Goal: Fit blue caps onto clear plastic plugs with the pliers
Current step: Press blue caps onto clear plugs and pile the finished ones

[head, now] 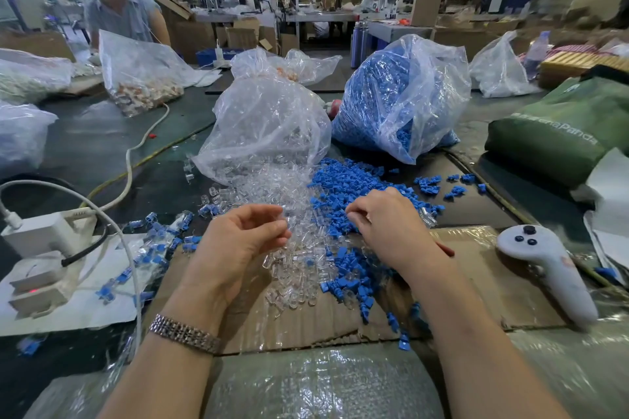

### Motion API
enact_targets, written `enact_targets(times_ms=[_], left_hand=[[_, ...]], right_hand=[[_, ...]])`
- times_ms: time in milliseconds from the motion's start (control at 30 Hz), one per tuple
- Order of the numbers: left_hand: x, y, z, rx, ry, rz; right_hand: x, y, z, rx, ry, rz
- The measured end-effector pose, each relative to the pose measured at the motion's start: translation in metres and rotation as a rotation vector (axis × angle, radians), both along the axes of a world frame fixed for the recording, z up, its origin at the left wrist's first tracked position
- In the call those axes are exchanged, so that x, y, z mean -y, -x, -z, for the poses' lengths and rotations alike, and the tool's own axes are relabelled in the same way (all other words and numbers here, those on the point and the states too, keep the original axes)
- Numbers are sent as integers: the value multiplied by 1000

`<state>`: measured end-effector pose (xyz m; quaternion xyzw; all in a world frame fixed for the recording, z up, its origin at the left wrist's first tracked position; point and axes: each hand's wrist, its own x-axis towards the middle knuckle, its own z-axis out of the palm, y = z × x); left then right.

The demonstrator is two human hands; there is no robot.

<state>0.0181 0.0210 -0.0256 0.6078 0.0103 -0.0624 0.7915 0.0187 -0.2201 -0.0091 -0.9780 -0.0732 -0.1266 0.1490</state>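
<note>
While the left hand (245, 235) pinches a small clear plastic plug (284, 222) and the right hand (384, 224) curls into loose blue caps (350, 180) beneath it, both parts look light, stiff, slippery; grip their sides.

Two hands (238, 235) in view. Seven plastic bags (269, 126), possibly more in the blur. One controller (544, 265). One green bag (565, 133). Blue caps (354, 180) and clear plugs (296, 269): uncountable heaps.

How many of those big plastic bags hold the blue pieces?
1: the bag of blue caps stands behind the loose blue pile, right of the bag of clear plugs. Other bags hold other parts.
</note>
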Motion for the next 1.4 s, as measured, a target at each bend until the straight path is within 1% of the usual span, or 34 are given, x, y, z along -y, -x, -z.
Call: enact_targets(times_ms=[133, 200, 267, 333, 367, 500, 700, 900, 1067, 1333, 1400], left_hand=[[4, 4, -4, 27, 79, 127], [6, 5, -6, 36, 96, 152], [9, 6, -7, 35, 110, 166], [11, 8, -8, 28, 121, 179], [12, 9, -9, 24, 126, 186], [15, 13, -12, -4, 170, 192], [19, 16, -17, 2, 221, 179], [19, 18, -21, 18, 209, 183], [19, 19, -22, 27, 196, 180], [19, 19, -20, 64, 134, 172], [18, 18, -19, 73, 139, 182]], right_hand=[[-8, 7, -6, -1, -484, -44], [-12, 10, -8, -55, -741, -76], [-15, 12, -13, -121, -988, -177], [-17, 15, -16, -154, -1156, -276], [-18, 16, -17, -155, -1183, -307], [-20, 19, -18, -189, -1168, -386], [-26, 19, -15, -184, -1032, -429], [-30, 17, -11, -182, -1024, -453], [-29, 15, -9, -169, -910, -436], [-28, 17, -11, -170, -839, -429], [-21, 17, -15, -169, -853, -367]])
